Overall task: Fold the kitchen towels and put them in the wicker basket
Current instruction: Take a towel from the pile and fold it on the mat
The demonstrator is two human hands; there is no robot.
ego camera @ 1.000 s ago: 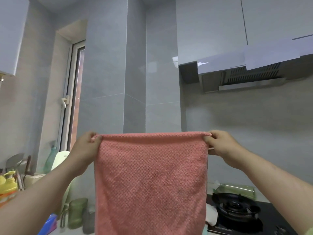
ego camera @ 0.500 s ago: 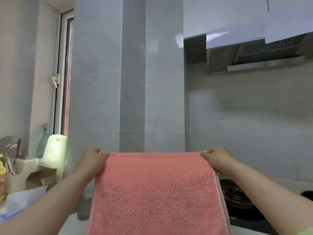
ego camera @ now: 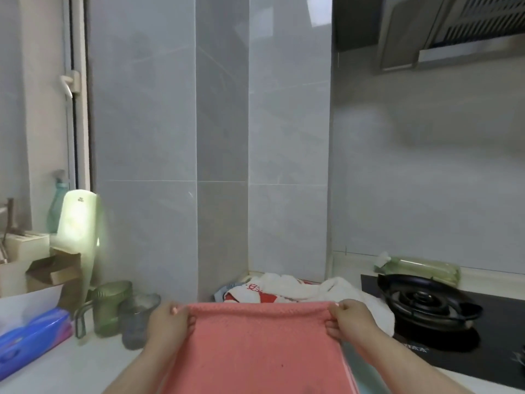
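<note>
Over the near edge of the pale kitchen counter (ego camera: 71,362), a person is holding a salmon-pink waffle-weave kitchen towel (ego camera: 255,348) stretched wide by its two top corners, the cloth running down and out of the bottom of the view. By the look of it, the first fold of this towel is being set up rather than finished: the fabric is showing as one spread sheet, with no crease visible. The next move is likely calling for the two pinched corners to be brought together, or for the sheet to be laid on the counter, with the edges kept matched so the fold is lying square. The left hand (ego camera: 167,322) is gripping the left corner, fingers curled round the hem. The right hand (ego camera: 350,319) is pinching the right corner the same way, knuckles bent, with nothing else in its grasp. Just behind the taut hem, toward the counter's back edge at the foot of the grey tiled wall, a loose heap of white and red cloths (ego camera: 298,290) is lying unfolded. A black gas burner (ego camera: 426,304) is sitting at the counter's right end. A green ribbed glass mug (ego camera: 110,305) and a grey tumbler (ego camera: 137,319) are standing toward its left. The wicker basket is not showing anywhere in view.
</note>
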